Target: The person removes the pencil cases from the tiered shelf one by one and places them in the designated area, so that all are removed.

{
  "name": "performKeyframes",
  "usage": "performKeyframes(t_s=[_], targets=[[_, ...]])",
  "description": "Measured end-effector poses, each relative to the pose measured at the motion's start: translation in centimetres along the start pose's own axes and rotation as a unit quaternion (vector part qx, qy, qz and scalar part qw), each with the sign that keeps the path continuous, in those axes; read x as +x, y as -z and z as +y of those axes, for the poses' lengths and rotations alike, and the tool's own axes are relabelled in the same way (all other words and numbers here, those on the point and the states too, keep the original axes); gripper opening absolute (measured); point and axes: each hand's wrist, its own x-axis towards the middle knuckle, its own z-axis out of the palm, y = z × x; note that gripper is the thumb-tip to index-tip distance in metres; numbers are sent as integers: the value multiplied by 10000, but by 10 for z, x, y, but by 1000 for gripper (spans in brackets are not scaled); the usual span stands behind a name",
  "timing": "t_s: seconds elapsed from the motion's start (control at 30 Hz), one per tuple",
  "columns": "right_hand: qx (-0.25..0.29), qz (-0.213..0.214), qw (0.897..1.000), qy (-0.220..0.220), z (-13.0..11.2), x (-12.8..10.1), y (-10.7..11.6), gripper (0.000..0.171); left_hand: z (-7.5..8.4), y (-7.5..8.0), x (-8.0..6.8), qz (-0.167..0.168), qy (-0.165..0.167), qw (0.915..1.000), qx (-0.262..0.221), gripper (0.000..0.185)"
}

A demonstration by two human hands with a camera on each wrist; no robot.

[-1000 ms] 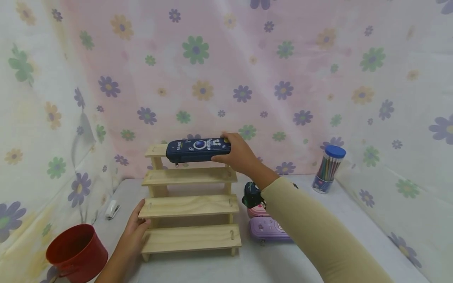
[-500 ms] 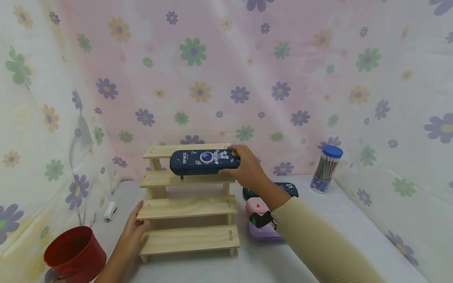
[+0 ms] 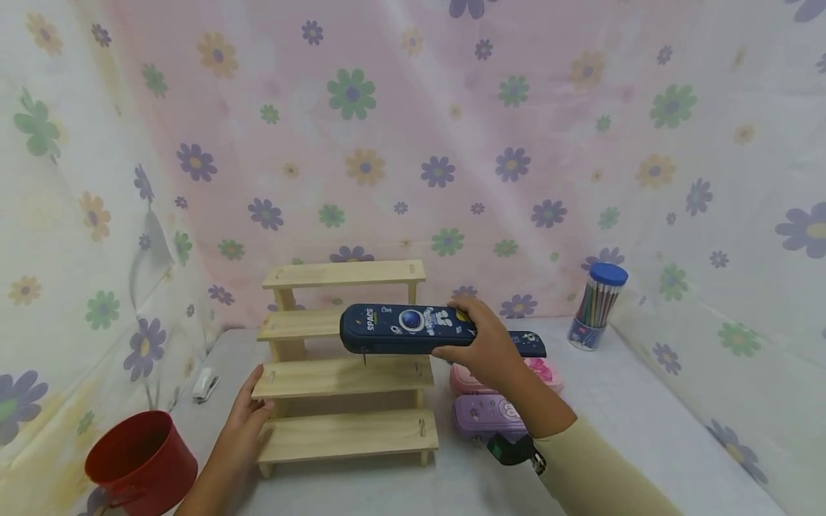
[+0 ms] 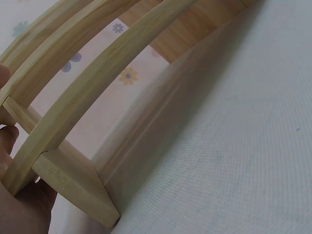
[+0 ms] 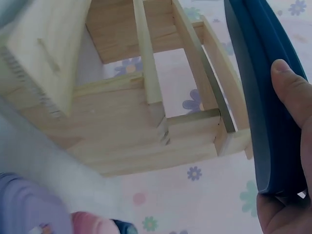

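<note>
A navy pencil case (image 3: 403, 333) with an astronaut print and the word SPACE is in my right hand (image 3: 487, 351). That hand grips its right end, with the thumb on the near side. The case hangs in the air in front of the second and third steps of a wooden four-step rack (image 3: 348, 376). In the right wrist view the thumb (image 5: 290, 90) presses the side of the case. My left hand (image 3: 241, 419) holds the left edge of the rack around its lower steps. The left wrist view shows part of that hand (image 4: 22, 207) around the wood.
Right of the rack lie a purple case (image 3: 477, 416), a pink case (image 3: 464, 380) and another navy case (image 3: 530, 344), partly hidden by my right arm. A pencil jar (image 3: 594, 308) stands at back right. A red pot (image 3: 145, 459) and white stapler-like object (image 3: 205, 385) are left.
My right hand has brought the navy pencil case down and to the right, from the top step's height to in front of the middle steps. The left hand stays on the rack.
</note>
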Motion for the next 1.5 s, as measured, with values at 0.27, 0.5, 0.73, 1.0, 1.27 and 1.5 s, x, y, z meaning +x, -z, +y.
performKeyframes(t_s=[0.27, 0.5, 0.73, 1.0, 1.27, 1.5], targets=[[-249, 96, 9995, -176, 21, -33, 11, 88, 1, 3, 1, 31, -138, 9997, 198, 75], [-402, 86, 9981, -461, 39, -53, 23, 90, 1, 4, 3, 44, -162, 9995, 278, 75], [-575, -136, 9955, -735, 60, -70, 33, 92, -1, 2, 4, 77, -91, 9997, 207, 76], [-475, -366, 9924, -1078, 80, -85, 41, 92, 1, 0, 3, 74, -58, 9998, 151, 75], [-448, -516, 9889, -1319, 96, -99, 52, 99, 1, -3, 2, 121, 99, 9997, 188, 75], [-513, -869, 9834, -1510, 106, -108, 63, 104, 2, -4, 2, 127, 251, 9996, 43, 75]])
